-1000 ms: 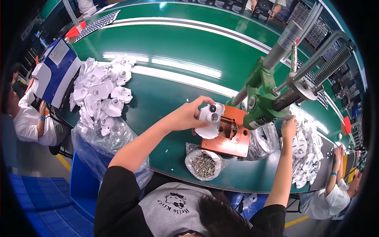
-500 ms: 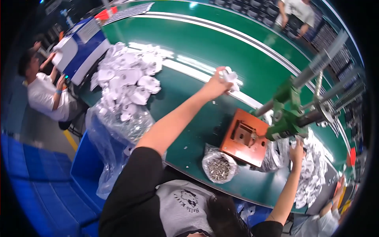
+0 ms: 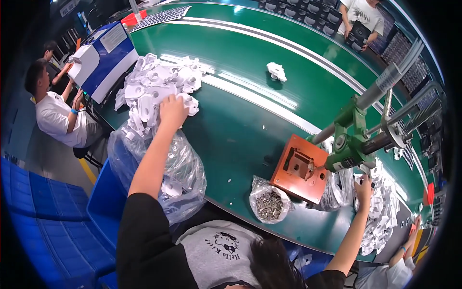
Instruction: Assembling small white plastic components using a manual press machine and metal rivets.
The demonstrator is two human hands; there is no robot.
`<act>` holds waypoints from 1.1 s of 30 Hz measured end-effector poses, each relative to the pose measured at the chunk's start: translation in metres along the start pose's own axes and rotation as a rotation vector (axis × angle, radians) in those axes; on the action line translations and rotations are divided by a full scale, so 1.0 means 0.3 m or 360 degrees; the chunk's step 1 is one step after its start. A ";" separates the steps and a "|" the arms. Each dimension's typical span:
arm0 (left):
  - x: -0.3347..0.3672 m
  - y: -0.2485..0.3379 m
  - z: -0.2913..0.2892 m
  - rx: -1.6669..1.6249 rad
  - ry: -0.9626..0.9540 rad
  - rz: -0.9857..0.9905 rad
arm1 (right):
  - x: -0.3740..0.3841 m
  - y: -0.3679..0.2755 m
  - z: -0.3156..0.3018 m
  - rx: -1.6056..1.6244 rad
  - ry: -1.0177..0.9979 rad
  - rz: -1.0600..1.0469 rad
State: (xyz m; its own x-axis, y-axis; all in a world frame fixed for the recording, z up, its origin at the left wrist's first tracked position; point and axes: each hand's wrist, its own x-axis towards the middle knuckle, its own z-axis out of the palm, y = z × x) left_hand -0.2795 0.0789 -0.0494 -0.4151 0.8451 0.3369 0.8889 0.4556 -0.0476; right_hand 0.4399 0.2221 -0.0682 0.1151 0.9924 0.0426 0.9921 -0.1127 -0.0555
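Note:
My left hand (image 3: 173,114) is at the right side of a heap of white molded plastic parts (image 3: 151,84), its fingers bent over one white plastic part (image 3: 191,104); its fingertips are partly hidden. Another white plastic part (image 3: 276,72) lies alone on the green conveyor belt. At the right, my right hand (image 3: 364,187) is closed just below the green head of a hand press (image 3: 342,149). A small dark thing shows at its fingers, too small to name. Left of the press head is an orange fixture block (image 3: 301,168) with a recess in its top.
A clear bag of metal pins (image 3: 269,204) stands before the fixture. More white parts (image 3: 380,216) are heaped at the right. A plastic bag (image 3: 185,178) drapes over a blue bin (image 3: 102,202). A blue-and-white machine (image 3: 103,60) stands at the far left, beside a seated person (image 3: 60,111).
My left hand has let go of a white plastic part on the belt and moved left and nearer to the heap. My right hand has stayed beneath the press head.

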 end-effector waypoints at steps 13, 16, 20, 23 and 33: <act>-0.071 -0.065 -0.029 -0.0105 -0.0165 0.0129 | 0.044 0.068 0.008 0.0462 0.0235 -0.0035; -0.049 -0.092 -0.011 -0.0193 -0.0046 0.0307 | 0.016 0.062 -0.026 0.1113 0.0541 -0.0192; -0.027 -0.073 -0.082 -0.0476 0.0087 0.0388 | -0.167 -0.088 -0.204 0.1988 0.0460 0.0065; -0.015 -0.003 -0.176 -0.0885 -0.0018 0.0211 | -0.252 -0.038 -0.192 0.1999 0.0426 -0.0528; -0.364 0.504 -0.278 -0.2990 -0.1012 0.0577 | -0.723 -0.791 -0.336 0.2050 0.0027 -0.1134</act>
